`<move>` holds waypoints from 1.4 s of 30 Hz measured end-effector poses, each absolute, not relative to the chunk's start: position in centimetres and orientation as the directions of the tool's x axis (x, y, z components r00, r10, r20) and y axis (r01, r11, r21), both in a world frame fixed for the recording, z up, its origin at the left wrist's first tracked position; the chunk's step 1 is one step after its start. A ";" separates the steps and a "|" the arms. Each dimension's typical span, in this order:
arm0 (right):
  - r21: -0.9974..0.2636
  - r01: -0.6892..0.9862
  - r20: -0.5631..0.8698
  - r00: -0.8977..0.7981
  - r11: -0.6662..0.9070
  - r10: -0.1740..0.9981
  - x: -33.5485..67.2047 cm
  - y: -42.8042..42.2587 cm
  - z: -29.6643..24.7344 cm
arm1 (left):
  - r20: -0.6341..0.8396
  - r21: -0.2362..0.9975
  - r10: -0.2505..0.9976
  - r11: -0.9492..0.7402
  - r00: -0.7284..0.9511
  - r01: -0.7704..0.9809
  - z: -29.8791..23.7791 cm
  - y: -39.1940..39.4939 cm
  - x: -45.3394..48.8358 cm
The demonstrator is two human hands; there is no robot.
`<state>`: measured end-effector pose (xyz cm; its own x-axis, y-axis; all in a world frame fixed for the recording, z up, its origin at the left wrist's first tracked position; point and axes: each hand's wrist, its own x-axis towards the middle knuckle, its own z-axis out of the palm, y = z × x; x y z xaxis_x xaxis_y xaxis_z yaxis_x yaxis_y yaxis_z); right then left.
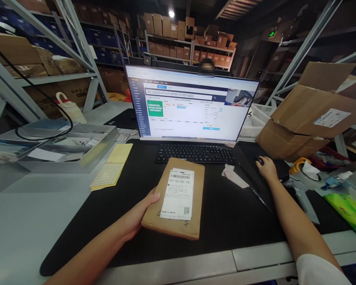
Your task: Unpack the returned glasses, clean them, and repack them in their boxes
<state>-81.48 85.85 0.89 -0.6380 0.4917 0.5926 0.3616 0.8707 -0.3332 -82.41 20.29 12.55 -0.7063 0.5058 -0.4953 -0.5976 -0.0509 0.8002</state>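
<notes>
My left hand (141,209) grips the near left edge of a flat brown cardboard parcel (195,198) with a white shipping label (178,194), held just above the black desk mat (112,198) in front of the keyboard (195,153). My right hand (266,167) rests curled over a black mouse (259,160) at the right of the keyboard. The monitor (190,105) behind shows a web form with a green box.
A crumpled paper scrap (233,175) and a black pen (255,190) lie between keyboard and mouse. Yellow sticker sheets (112,168) and a metal tray (65,148) sit left. Open cardboard boxes (311,114) stand right, with tape (299,164) and a green packet (348,208). Shelving surrounds the desk.
</notes>
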 end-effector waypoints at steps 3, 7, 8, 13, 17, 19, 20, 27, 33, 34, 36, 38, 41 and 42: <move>-0.331 0.363 0.596 -0.636 0.871 0.491 -81.5 85.8 1.0 | -0.494 0.801 0.505 -0.051 -0.708 -0.596 12.8 20.4 -82.3; -0.330 0.361 0.596 -0.637 0.872 0.489 -81.6 85.9 1.1 | -0.491 0.798 0.510 -0.062 -0.706 -0.600 12.9 20.4 -82.3; -0.330 0.359 0.596 -0.638 0.873 0.488 -81.6 85.9 1.1 | -0.491 0.798 0.510 -0.063 -0.706 -0.600 12.9 20.4 -82.3; -0.328 0.351 0.599 -0.640 0.877 0.480 -81.7 86.1 0.9 | -0.491 0.801 0.510 -0.053 -0.706 -0.596 12.7 20.3 -82.4; -0.325 0.355 0.594 -0.644 0.876 0.482 -81.7 86.2 0.8 | -0.488 0.805 0.503 -0.057 -0.714 -0.590 12.7 20.4 -82.5; -0.323 0.356 0.590 -0.649 0.877 0.480 -81.7 86.2 0.7 | -0.496 0.801 0.497 -0.055 -0.712 -0.596 12.8 20.5 -82.4; -0.321 0.354 0.588 -0.652 0.878 0.478 -81.7 86.3 0.7 | -0.500 0.799 0.496 -0.052 -0.710 -0.599 12.8 20.4 -82.4; -0.311 0.346 0.583 -0.667 0.885 0.465 -81.7 86.0 0.9 | -0.484 0.804 0.511 -0.061 -0.710 -0.592 13.0 20.5 -82.3; -0.316 0.366 0.598 -0.639 0.875 0.483 -81.6 85.8 0.9 | -0.497 0.797 0.497 -0.064 -0.712 -0.601 12.9 20.5 -82.4; -0.317 0.370 0.601 -0.634 0.873 0.487 -81.6 85.8 0.9 | -0.503 0.794 0.493 -0.061 -0.710 -0.605 12.9 20.5 -82.4; -0.320 0.377 0.603 -0.627 0.869 0.494 -81.6 85.8 0.9 | -0.510 0.791 0.488 -0.056 -0.708 -0.609 12.8 20.5 -82.5; -0.320 0.380 0.603 -0.625 0.868 0.496 -81.7 85.8 0.9 | -0.508 0.791 0.493 -0.058 -0.706 -0.610 12.7 20.4 -82.5; -0.318 0.377 0.602 -0.628 0.870 0.493 -81.7 85.9 0.9 | -0.499 0.792 0.503 -0.066 -0.706 -0.607 12.5 20.4 -82.5; -0.317 0.375 0.602 -0.630 0.871 0.490 -81.7 86.0 0.8 | -0.499 0.792 0.503 -0.066 -0.706 -0.607 12.5 20.4 -82.5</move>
